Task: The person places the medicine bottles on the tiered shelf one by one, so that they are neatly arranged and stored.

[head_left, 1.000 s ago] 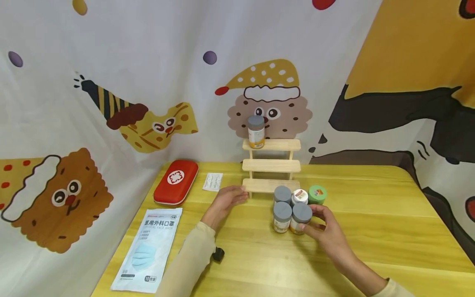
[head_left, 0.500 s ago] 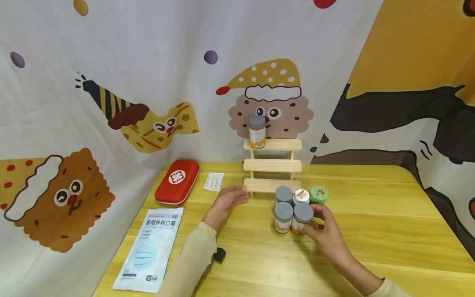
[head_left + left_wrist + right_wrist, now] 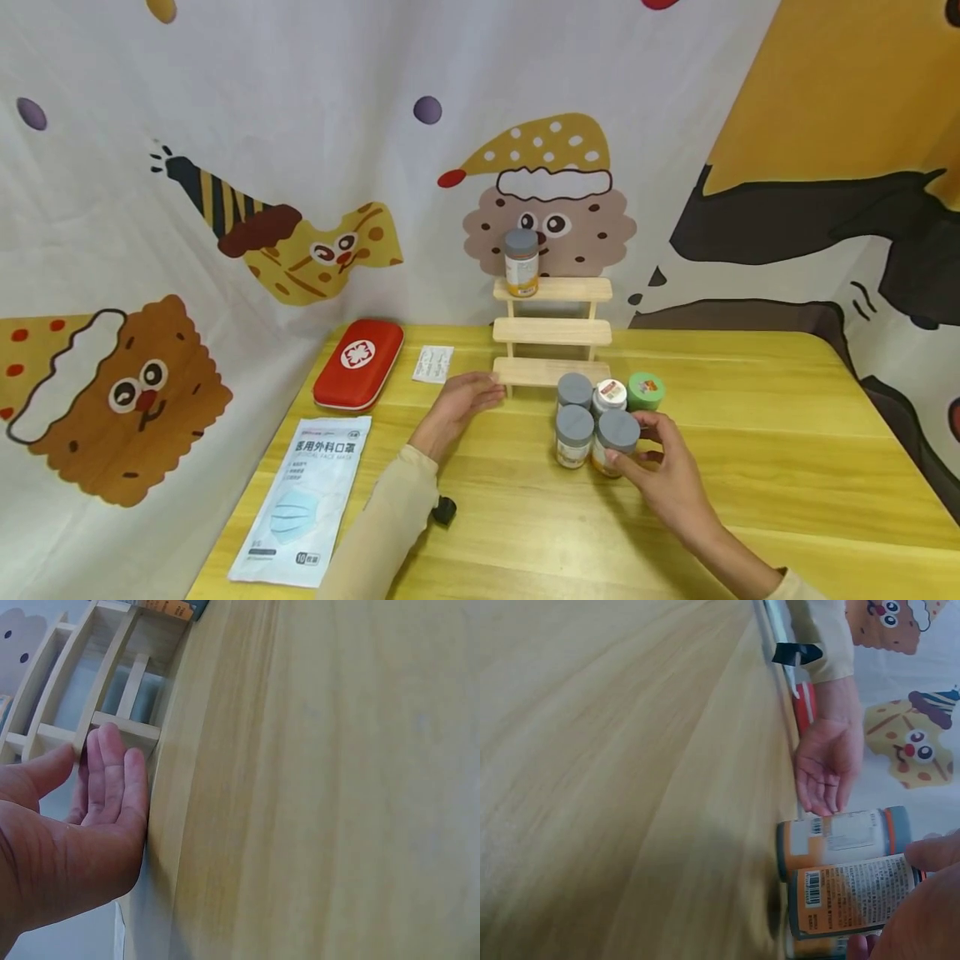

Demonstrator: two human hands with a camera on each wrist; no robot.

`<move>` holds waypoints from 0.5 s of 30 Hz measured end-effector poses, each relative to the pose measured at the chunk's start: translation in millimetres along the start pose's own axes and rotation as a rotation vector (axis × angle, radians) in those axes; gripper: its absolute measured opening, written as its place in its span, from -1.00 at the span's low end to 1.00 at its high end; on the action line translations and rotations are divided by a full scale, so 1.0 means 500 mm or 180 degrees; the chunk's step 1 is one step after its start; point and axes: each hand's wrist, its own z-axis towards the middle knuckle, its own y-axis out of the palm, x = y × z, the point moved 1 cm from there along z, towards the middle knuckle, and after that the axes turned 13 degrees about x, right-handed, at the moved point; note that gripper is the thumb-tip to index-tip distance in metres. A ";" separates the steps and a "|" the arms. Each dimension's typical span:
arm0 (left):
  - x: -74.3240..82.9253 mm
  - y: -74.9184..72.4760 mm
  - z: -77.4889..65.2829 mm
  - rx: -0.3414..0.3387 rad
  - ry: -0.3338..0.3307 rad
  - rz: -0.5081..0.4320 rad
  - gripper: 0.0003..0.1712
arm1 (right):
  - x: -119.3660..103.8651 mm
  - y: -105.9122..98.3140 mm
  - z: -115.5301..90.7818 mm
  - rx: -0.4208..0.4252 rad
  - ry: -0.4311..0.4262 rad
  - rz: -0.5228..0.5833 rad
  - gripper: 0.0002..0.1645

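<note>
In the head view, my right hand (image 3: 671, 471) pinches a grey-lidded pill bottle (image 3: 617, 433) between thumb and fingers. In the right wrist view this bottle (image 3: 851, 896), orange and white with small print, seems slightly off the table. Another grey-lidded bottle (image 3: 573, 437) stands close on its left; behind are a third grey-lidded bottle (image 3: 574, 392), a white-capped one (image 3: 609, 398) and a green-lidded container (image 3: 646, 392). My left hand (image 3: 461, 408) touches the left end of the wooden step rack's (image 3: 551, 372) lowest step, its fingers fairly straight in the left wrist view.
On the rack's top step stands one more grey-lidded bottle (image 3: 522, 265). To the left lie a red case (image 3: 358, 365), a small white packet (image 3: 432, 364) and a face mask packet (image 3: 302, 500). A patterned curtain (image 3: 420, 50) hangs behind the table (image 3: 787, 450).
The bottle in my right hand has shifted slightly right, so the gap to its left neighbour is a little wider. My left hand stays at the rack. The head view has moved slightly.
</note>
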 end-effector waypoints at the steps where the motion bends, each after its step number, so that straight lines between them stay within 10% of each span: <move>1: 0.000 0.000 0.000 0.0003 0.0003 -0.0010 -0.70 | -0.004 -0.004 -0.001 0.0007 -0.0016 0.0017 -0.25; 15: 0.000 0.002 0.003 -0.0017 0.0003 -0.0014 -0.69 | -0.079 -0.088 0.001 0.0206 -0.0459 0.0356 -0.39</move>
